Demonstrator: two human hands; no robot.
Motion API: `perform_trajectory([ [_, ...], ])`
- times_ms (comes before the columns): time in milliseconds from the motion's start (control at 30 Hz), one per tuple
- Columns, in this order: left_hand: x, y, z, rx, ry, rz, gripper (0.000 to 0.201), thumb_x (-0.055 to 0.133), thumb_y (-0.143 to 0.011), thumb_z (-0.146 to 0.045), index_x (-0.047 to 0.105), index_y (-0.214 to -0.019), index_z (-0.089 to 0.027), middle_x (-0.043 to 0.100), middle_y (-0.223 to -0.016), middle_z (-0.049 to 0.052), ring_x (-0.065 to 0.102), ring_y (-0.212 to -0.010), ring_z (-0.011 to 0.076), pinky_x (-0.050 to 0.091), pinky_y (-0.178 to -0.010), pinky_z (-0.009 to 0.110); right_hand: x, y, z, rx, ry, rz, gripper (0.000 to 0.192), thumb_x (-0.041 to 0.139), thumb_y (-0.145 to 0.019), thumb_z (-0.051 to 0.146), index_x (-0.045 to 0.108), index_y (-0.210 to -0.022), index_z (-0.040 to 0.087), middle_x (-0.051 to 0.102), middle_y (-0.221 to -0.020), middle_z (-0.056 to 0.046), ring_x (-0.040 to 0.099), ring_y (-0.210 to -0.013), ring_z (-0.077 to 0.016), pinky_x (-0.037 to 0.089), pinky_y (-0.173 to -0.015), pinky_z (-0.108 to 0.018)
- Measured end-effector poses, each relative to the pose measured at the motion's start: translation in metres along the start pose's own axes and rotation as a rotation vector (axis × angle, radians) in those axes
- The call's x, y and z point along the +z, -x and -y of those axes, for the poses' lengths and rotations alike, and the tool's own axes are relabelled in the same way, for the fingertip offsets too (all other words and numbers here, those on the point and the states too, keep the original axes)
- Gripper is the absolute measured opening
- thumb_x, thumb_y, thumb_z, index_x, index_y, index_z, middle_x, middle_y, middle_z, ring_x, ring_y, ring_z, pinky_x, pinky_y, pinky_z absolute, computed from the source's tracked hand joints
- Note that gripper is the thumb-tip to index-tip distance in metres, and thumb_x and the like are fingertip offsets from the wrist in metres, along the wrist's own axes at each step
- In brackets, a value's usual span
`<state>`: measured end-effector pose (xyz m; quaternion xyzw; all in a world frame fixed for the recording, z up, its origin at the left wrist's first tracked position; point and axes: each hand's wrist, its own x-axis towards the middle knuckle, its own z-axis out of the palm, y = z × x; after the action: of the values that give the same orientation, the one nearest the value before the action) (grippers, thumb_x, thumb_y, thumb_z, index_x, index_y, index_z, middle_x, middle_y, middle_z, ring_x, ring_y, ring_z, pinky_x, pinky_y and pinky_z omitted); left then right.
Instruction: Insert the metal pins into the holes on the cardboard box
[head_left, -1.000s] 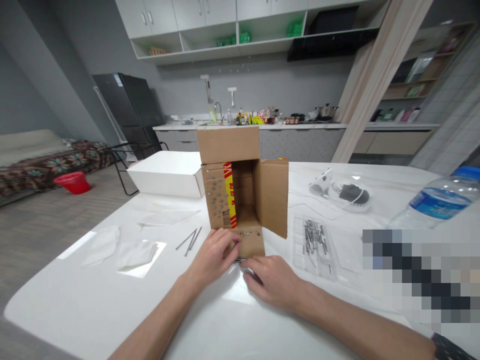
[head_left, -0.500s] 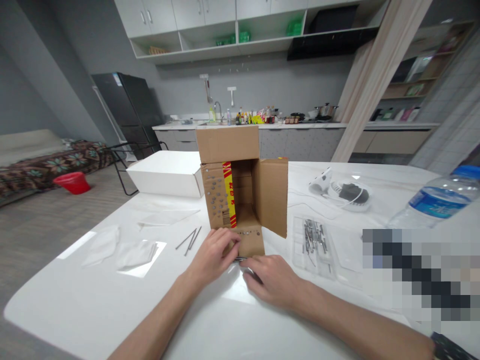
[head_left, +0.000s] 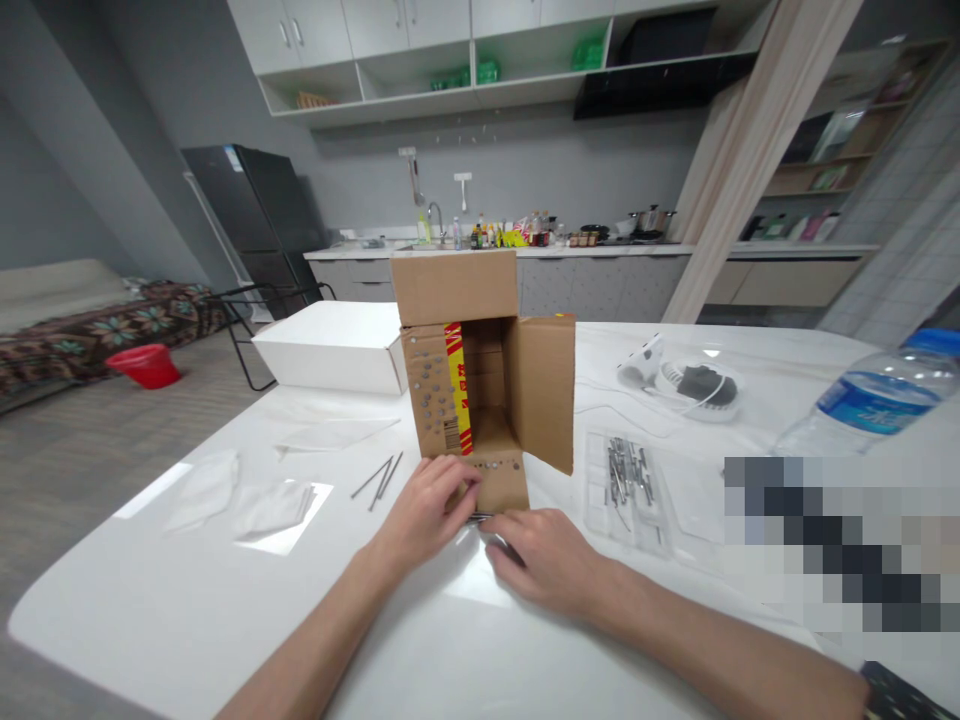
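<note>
An open cardboard box [head_left: 486, 375] stands on its side, its mouth facing me. Round metal heads dot its left flap [head_left: 427, 400], and a short row of them crosses the lowered front flap [head_left: 504, 487]. My left hand [head_left: 435, 500] rests over that flap's left side, its fingers curled and their tips partly hidden. At the flap's near edge lie thin metal nails [head_left: 478, 518], between my two hands. My right hand [head_left: 536, 555] lies on the table with bent fingers, its fingertips on the nails. Long loose nails [head_left: 381, 482] lie left of the box.
A clear plastic case [head_left: 628, 490] with many nails and screws sits at right. Beyond it are a coiled white cable device [head_left: 697, 388] and a large water bottle [head_left: 870, 405]. A white box [head_left: 334, 345] and crumpled white bags [head_left: 274, 508] lie on the left of the table [head_left: 187, 610].
</note>
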<state>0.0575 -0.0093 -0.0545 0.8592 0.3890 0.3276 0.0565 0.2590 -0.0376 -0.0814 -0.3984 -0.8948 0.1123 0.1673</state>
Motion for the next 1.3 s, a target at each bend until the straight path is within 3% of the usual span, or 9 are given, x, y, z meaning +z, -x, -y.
perform_trajectory([
  [1300, 0.0005, -0.0002, 0.0004, -0.009, 0.020, 0.016, 0.012, 0.048, -0.094, -0.018, 0.059, -0.098, -0.021, 0.068, -0.095, 0.004, 0.063, -0.091, 0.0179, 0.046, -0.078, 0.032, -0.0010, -0.0004, 0.0000, 0.003, -0.013, 0.004, 0.026, 0.048, -0.092, 0.027, 0.066, -0.110, 0.021, 0.071, -0.089, -0.003, 0.065, -0.078, -0.0171, 0.044, -0.071, -0.027],
])
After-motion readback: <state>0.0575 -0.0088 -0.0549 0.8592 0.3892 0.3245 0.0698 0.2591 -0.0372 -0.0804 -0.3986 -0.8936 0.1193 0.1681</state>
